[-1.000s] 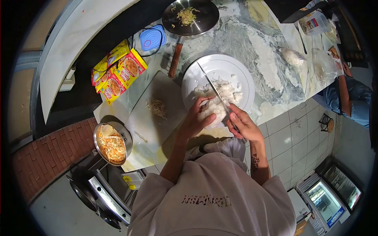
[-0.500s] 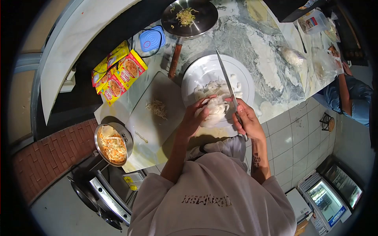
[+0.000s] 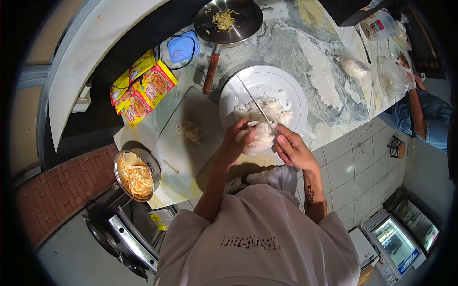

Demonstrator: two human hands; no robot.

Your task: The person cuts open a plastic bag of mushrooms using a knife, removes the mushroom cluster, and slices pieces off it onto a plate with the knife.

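Observation:
My right hand (image 3: 295, 147) is wrapped round the handle of a long kitchen knife (image 3: 255, 104). Its blade slants up and left over a round white plate (image 3: 296, 89). My left hand (image 3: 234, 143) grips a bundle of soft white strips (image 3: 260, 139), which look like flat rice noodles, at the plate's near edge. The blade crosses right at the bundle, close to my left fingers. Loose cut white pieces (image 3: 272, 109) lie on the plate beyond both hands.
Left of the plate lies a cutting board (image 3: 179, 109) with a small heap of pale shreds (image 3: 189, 131). Around it are a frying pan (image 3: 245, 28), yellow seasoning packets (image 3: 151, 88), a blue lid (image 3: 183, 47) and a bowl of orange-and-white food (image 3: 136, 174). Another person (image 3: 429, 114) stands far right.
The knife has swung left, its tip dropping toward the plate's upper left and its blade coming across the white bundle. My left hand has hardly moved.

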